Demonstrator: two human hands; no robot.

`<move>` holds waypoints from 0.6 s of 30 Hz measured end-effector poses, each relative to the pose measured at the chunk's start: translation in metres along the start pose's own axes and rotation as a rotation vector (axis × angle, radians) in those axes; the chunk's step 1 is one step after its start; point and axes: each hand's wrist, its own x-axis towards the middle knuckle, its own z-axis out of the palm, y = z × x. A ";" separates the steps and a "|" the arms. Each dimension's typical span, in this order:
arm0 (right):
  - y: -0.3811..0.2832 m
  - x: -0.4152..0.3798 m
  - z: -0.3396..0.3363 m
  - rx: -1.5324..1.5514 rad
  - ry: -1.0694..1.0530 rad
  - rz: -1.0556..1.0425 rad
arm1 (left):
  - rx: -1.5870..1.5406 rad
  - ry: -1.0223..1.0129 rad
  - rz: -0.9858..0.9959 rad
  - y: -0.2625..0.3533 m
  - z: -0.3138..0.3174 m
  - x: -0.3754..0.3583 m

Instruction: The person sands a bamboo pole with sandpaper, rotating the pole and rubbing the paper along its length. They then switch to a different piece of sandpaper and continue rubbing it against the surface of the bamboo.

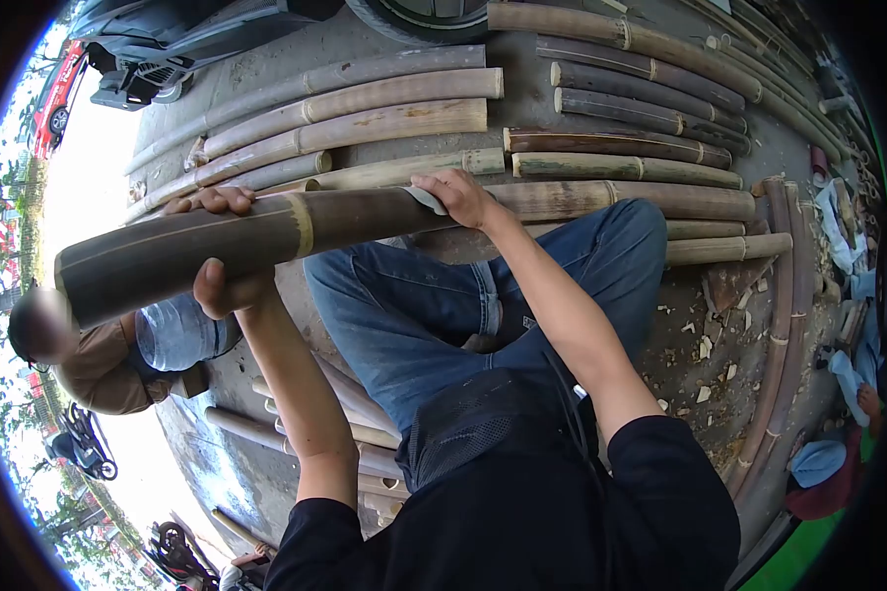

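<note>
A thick dark bamboo pole (197, 242) with a pale ring at its node is held up in front of me, slanting down to the left. My left hand (225, 280) is closed round it from below, thumb on the near side and fingers over the far side. My right hand (457, 199) is at the pole's right end, with a thin light-grey sheet (427, 200) pressed between its fingers and the bamboo. Whether the sheet is cloth or paper I cannot tell. The pole passes above my crossed legs in jeans (394, 305).
Cut bamboo poles (394, 120) lie in rows on the ground ahead, more to the right and left. A motorbike (187, 44) stands at the far left. Another person (103, 369) sits at the left by a clear plastic water jug (172, 335). Wood chips (705, 347) litter the right.
</note>
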 end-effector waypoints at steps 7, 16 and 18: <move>0.051 -0.018 -0.035 0.046 -0.346 0.517 | 0.051 0.083 -0.065 0.009 -0.007 -0.007; -0.050 -0.041 -0.049 0.118 -0.441 0.060 | -0.265 0.007 0.017 0.083 -0.028 0.046; -0.082 -0.044 -0.057 -0.013 -0.446 0.136 | -0.298 0.025 0.036 0.099 -0.046 0.069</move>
